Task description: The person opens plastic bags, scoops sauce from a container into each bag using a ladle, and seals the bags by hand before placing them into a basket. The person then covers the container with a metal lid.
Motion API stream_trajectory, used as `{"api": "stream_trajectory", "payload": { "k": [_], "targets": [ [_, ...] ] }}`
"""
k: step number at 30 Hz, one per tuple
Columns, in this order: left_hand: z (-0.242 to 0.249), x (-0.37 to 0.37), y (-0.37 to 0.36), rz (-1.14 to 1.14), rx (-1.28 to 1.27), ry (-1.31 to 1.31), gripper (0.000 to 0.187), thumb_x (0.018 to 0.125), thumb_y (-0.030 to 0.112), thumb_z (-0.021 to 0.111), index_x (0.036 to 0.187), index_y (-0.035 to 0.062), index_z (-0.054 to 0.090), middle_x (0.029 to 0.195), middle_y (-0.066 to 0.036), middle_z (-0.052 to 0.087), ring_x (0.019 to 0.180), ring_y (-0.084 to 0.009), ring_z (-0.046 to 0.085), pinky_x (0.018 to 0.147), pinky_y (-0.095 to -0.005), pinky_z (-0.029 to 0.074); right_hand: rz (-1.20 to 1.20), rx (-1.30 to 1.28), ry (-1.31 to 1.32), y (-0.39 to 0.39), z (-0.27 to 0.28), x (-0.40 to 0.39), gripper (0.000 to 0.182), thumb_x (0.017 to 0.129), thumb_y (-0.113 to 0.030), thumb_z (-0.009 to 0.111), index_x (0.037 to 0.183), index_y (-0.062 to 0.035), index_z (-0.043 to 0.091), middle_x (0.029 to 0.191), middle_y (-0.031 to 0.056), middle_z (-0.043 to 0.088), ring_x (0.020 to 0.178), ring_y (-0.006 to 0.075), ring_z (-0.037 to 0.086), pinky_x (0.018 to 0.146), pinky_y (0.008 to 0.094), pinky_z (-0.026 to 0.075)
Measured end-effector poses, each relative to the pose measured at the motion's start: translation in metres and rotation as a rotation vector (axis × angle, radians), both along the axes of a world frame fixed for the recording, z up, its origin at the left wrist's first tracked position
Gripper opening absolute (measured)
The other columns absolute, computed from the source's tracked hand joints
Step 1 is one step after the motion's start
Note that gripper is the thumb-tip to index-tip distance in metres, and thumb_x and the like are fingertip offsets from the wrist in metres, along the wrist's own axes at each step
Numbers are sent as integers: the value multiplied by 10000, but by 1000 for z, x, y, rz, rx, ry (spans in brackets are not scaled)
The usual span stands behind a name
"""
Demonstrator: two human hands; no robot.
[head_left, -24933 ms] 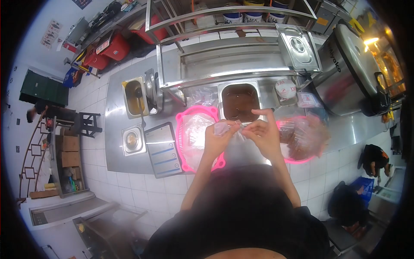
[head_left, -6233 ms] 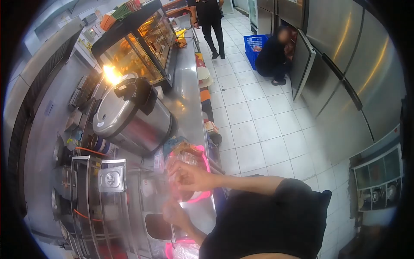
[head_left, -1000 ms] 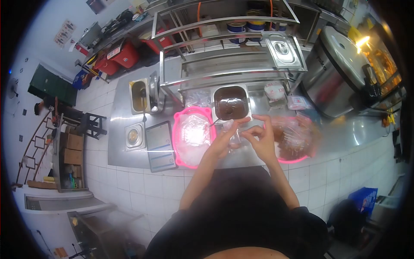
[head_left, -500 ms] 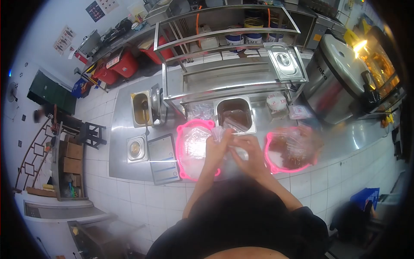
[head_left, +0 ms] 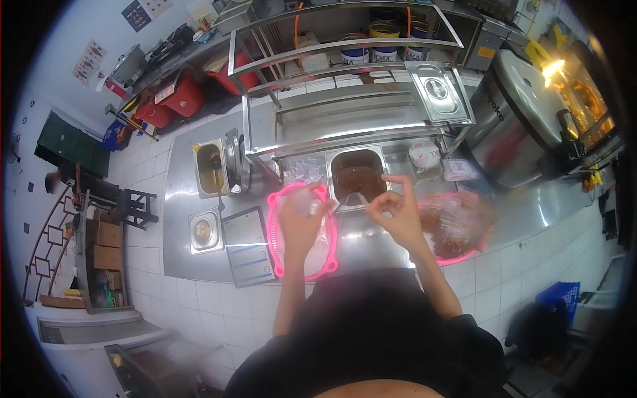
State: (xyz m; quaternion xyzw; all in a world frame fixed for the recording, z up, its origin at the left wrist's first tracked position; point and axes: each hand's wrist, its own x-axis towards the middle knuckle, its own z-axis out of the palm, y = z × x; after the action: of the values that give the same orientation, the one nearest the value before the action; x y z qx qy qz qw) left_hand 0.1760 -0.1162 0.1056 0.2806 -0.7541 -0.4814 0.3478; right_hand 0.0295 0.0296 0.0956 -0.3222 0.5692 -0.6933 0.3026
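My left hand (head_left: 300,222) is above the left pink basket (head_left: 271,235), its thumb and fingers curled toward each other. A small pale, see-through bit shows near its thumb; I cannot make out what it is. My right hand (head_left: 399,215) is raised by the front right corner of a steel pan of brown liquid (head_left: 357,174). Its thumb and fingertips are pinched together, and anything between them is too small to name. A pale utensil tip or plastic piece (head_left: 358,198) shows at the pan's near edge. Clear plastic lies in the left basket.
Right of my hands, a second pink basket (head_left: 458,257) holds plastic bags with brown contents. A steel pan of yellowish liquid with a ladle (head_left: 212,169), a lidded pan (head_left: 206,231) and a grey tray (head_left: 248,245) stand left. A large steel cooker (head_left: 514,126) stands right; a steel rack (head_left: 352,126) is behind.
My hands have moved apart, left hand leftward, right hand slightly rightward. The clear plastic bag they held together is no longer distinguishable between them. The view has shifted slightly.
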Motion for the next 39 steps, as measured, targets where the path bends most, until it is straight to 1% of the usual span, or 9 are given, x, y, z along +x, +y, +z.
{"api": "stream_trajectory", "payload": {
  "k": [3, 12, 19, 21, 24, 31, 33, 36, 39],
  "targets": [
    [10, 8, 9, 188, 41, -72, 255, 744, 215, 815, 889, 34, 706, 776, -36, 681, 679, -92, 599, 601, -261, 460, -43, -1, 43, -6, -6, 7, 598, 792, 29, 691, 1286, -69, 369, 799, 54, 610, 743, 114, 598, 710, 261, 483],
    [-16, -5, 21, -197, 405, -96, 143, 850, 119, 723, 906, -12, 704, 807, -32, 687, 744, -80, 613, 669, -241, 483, 15, 109, 355, -12, 1, 24, 543, 821, 38, 637, 1293, -74, 390, 777, 57, 545, 735, 137, 542, 716, 295, 466],
    [-21, -2, 15, -276, 437, -19, 216, 842, 185, 711, 988, 26, 704, 836, -47, 704, 732, -77, 616, 637, -264, 486, 193, -46, -55, -14, -4, 20, 478, 882, 47, 585, 1302, -64, 385, 797, 58, 512, 748, 122, 542, 715, 277, 460],
    [-16, -4, 27, -121, 168, -95, 206, 805, 174, 722, 929, 14, 687, 786, -101, 686, 676, -151, 623, 623, -302, 487, 167, -90, -108, -12, -8, 27, 449, 892, 49, 571, 1294, -60, 404, 809, 60, 506, 755, 121, 538, 713, 274, 460],
    [-9, -5, 36, 13, -19, -225, 137, 765, 127, 722, 793, 13, 650, 697, -68, 648, 633, -110, 598, 607, -268, 473, -110, 7, 675, -14, -17, 34, 435, 824, 116, 575, 1217, -63, 521, 824, 92, 500, 746, 202, 518, 680, 309, 453],
    [-16, -11, 34, 168, -71, -191, 165, 731, 133, 726, 743, 29, 599, 628, -50, 588, 554, -128, 549, 551, -285, 450, -184, -10, 919, -13, -18, 20, 482, 756, 121, 596, 1191, -85, 563, 880, 88, 573, 755, 302, 517, 690, 400, 461],
    [-8, -12, 29, 142, 66, -321, 200, 721, 136, 705, 851, 25, 602, 708, -154, 639, 671, -312, 663, 610, -380, 501, -179, -20, 1245, -13, -25, 16, 440, 771, 68, 607, 1178, -95, 581, 975, 83, 645, 882, 326, 584, 765, 425, 489],
    [-14, -11, 20, 77, 99, -238, 213, 721, 117, 709, 901, 41, 624, 695, -59, 638, 593, -141, 594, 575, -298, 474, -148, 77, 1098, -19, -33, 13, 462, 790, 22, 611, 1229, -107, 543, 1084, 105, 668, 1012, 320, 625, 819, 414, 529],
    [-11, -10, 16, -69, 99, -176, 364, 710, 148, 762, 1038, 63, 630, 756, -81, 647, 639, -171, 613, 624, -308, 489, 172, 346, 668, -19, -22, 7, 564, 769, 38, 629, 1296, -94, 476, 1180, 120, 641, 1051, 303, 637, 837, 409, 552]
  ]
}}
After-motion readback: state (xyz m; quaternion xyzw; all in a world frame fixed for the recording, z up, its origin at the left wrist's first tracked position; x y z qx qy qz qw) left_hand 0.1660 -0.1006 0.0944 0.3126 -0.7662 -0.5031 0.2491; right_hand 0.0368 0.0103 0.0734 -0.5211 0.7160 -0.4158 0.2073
